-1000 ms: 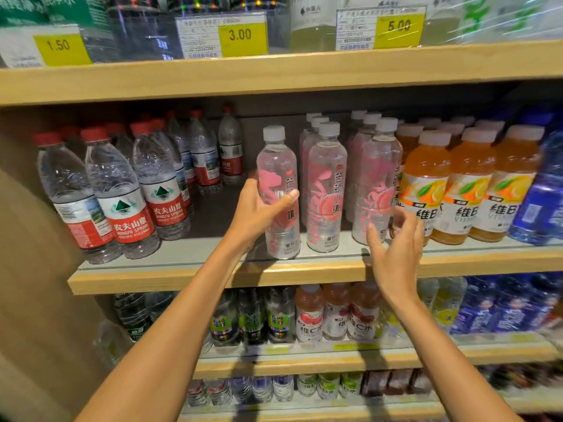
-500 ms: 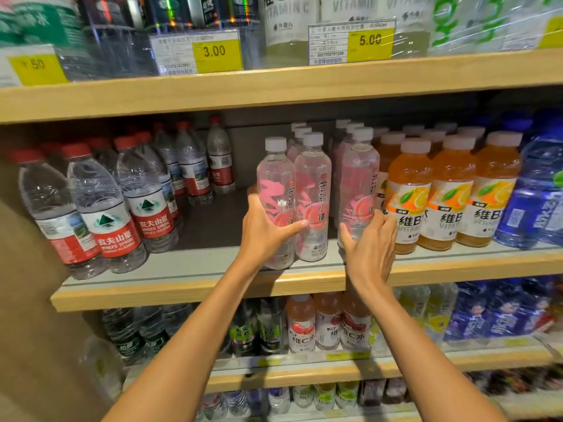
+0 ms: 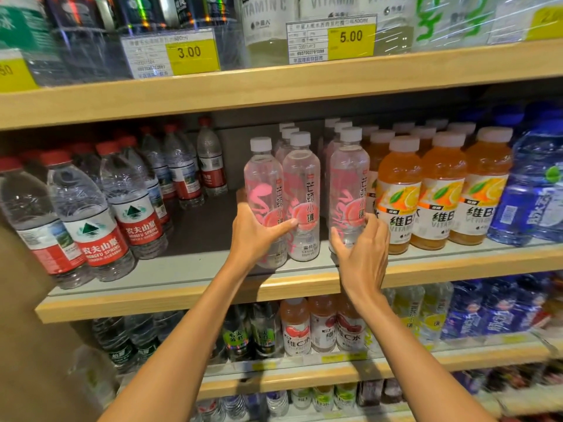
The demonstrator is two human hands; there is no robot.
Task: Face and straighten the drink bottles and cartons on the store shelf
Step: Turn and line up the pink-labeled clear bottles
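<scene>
Right hand (image 3: 362, 254) now curls round pink bottle 3 (image 3: 347, 178); left hand (image 3: 256, 236) still grips pink bottle 1 (image 3: 262, 178); bare shelf (image 3: 198, 269) leftward.

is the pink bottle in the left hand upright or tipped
Upright. The pink bottle gripped by the left hand has its white cap straight above its base and runs parallel to the neighbouring pink bottle.

Pink-printed clear bottle (image 3: 263, 190), white cap (image 3: 260, 144)

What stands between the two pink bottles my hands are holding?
A third pink bottle, close against the left bottle in the left hand; an open gap separates it from the right bottle in the right hand.
</scene>
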